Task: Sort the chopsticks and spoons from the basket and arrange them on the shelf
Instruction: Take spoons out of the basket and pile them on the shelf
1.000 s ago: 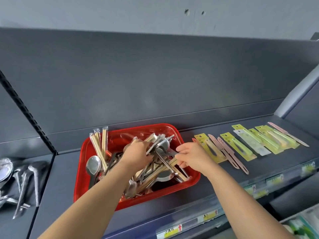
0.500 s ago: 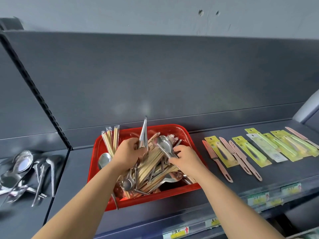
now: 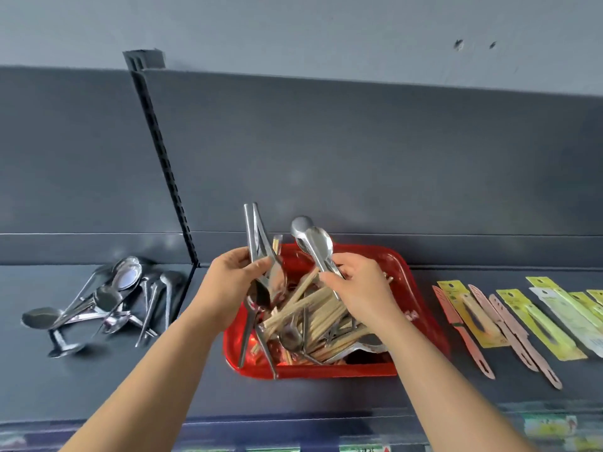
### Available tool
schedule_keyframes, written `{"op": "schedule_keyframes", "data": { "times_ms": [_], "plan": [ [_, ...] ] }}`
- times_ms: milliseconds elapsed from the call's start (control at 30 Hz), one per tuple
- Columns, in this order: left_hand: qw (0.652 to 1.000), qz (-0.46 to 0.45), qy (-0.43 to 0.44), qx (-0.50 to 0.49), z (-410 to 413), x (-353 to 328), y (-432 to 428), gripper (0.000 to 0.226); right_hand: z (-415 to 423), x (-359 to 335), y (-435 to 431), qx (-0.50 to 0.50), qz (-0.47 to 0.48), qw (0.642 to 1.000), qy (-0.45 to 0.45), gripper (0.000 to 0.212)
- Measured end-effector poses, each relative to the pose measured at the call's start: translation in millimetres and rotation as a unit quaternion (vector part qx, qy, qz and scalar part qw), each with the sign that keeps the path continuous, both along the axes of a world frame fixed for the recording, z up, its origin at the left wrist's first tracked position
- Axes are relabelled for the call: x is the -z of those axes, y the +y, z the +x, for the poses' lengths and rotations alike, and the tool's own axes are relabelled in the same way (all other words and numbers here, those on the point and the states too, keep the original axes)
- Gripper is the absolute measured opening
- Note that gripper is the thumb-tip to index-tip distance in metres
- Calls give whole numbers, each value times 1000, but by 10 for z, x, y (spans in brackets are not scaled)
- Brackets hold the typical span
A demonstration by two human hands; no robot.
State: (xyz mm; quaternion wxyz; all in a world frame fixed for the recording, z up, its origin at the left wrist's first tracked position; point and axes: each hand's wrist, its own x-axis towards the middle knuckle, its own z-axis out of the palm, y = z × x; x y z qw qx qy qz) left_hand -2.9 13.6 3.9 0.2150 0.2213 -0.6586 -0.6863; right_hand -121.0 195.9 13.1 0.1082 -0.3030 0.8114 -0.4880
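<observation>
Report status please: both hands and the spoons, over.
Left grip holds spoon bundle, handles up. Right grip holds two spoons, bowls up. Chopsticks lie mixed with more spoons in red basket. Nothing blocks spoon pile on shelf, left.

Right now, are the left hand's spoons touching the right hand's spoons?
Apart. The head view shows the left hand gripping its spoon bunch and the right hand pinching its spoon pair, with the red basket showing between them.
</observation>
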Motion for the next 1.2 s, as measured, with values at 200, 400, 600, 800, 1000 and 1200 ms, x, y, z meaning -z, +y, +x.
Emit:
{"op": "schedule_keyframes", "data": {
  "times_ms": [200,400,600,800,1000,1200],
  "plan": [
    [992,12,-29,-125,752,47,-830,6,575,-49,-916,-86,3,996,10,14],
    [970,-12,-121,-209,1360,256,-1619,11,1179,202,-1905,-133,30,990,-35,11],
    [949,-72,-232,-199,1593,463,-2245,17,1564,593,-2588,-87,102,990,-37,20],
    [934,-154,-283,-153,1580,630,-2554,26,1678,782,-2883,-27,129,991,-17,20],
    [925,-206,-291,-131,1637,730,-2684,27,1736,886,-2950,26,136,990,0,31],
    [917,-245,-284,-138,1710,787,-2673,49,1904,954,-2920,37,122,992,3,29]
  ]
}}
